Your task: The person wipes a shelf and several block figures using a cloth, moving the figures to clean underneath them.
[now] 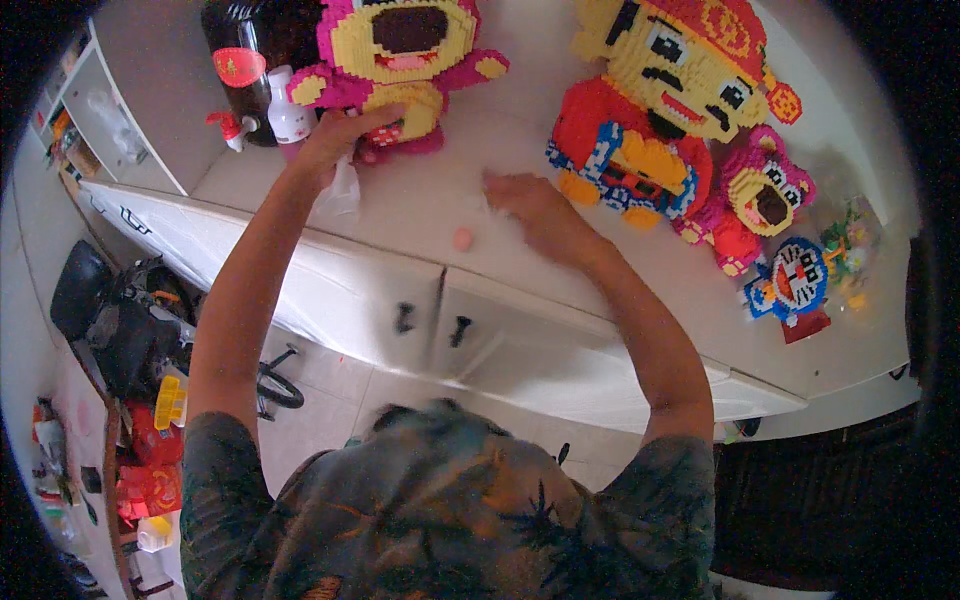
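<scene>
My left hand (341, 142) grips the lower body of a large pink-and-yellow building-brick bear (420, 97), its fingers lying across the belly. A white tissue or thin plastic piece (341, 191) hangs below that palm. Over the white cabinet top (420, 206), my right hand (529, 206) is blurred and its fingers point left; whether it holds anything is unclear. Just left of and below it lies a small, round, pinkish-orange object (463, 240). To its right sits a big brick figure with a red hat and moustache (660, 97).
Left of the bear stand a white bottle (289, 109) and a large dark jar (240, 75) with a red-handled tap. A smaller brick bear (765, 195) and a blue brick cat figure (799, 281) are at the right. Cabinet doors (352, 300) front the top; a bicycle wheel (281, 386) shows below.
</scene>
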